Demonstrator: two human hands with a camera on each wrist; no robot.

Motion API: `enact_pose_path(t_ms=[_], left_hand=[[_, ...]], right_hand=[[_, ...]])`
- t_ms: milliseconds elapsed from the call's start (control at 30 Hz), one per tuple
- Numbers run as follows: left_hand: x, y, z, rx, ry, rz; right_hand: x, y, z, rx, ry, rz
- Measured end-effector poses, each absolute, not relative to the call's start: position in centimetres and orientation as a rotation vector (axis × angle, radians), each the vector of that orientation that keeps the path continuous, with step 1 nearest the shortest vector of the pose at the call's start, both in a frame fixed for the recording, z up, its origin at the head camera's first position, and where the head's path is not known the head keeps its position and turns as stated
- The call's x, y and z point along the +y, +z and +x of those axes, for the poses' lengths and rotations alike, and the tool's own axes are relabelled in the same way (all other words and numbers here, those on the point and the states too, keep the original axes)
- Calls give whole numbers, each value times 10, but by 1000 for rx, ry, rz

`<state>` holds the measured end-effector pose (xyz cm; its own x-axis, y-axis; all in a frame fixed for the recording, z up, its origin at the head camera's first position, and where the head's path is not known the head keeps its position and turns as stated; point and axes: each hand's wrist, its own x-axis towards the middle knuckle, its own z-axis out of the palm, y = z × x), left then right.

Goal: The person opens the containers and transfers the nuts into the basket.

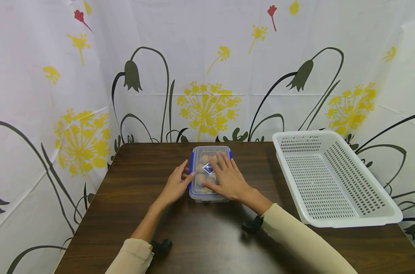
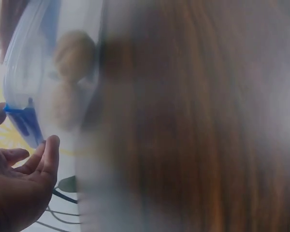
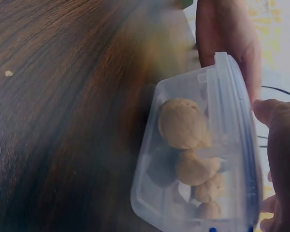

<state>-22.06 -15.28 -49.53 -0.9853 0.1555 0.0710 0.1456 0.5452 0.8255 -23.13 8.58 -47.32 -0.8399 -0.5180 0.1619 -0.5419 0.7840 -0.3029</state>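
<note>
A clear plastic box (image 1: 209,199) with a clipped lid stands on the dark wooden table (image 1: 139,167). Inside it lie several round tan walnuts (image 3: 183,123), and a label (image 1: 208,168) marks the lid. My right hand (image 1: 230,182) rests on the lid with its fingers spread. At the box's left side is my left hand (image 1: 174,186), its thumb at the lid edge and its fingers extended beside the blue clip (image 2: 25,124). In the left wrist view those fingertips lie close to the clip; firm contact is hard to tell.
A white perforated plastic basket (image 1: 351,222) stands at the table's right side, apart from the box. Behind the table hangs a flower-printed white curtain (image 1: 200,68). A tiny pale crumb (image 3: 8,73) lies on the wood.
</note>
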Motion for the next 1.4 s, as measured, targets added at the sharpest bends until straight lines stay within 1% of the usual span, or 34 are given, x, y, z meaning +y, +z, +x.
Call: enact_pose_path(t_ms=[500,867,1400], left_hand=[[-140,-506,-221,2673,1625,161],[-134,-507,-222,2628,1667,250],[-133,-503,-222,2782,1530,356]], right_hand=[[80,-486,-234,-2900,465,805],[80,-487,-234,-2879,421,795],[80,-486,-233,-2858,412,794]])
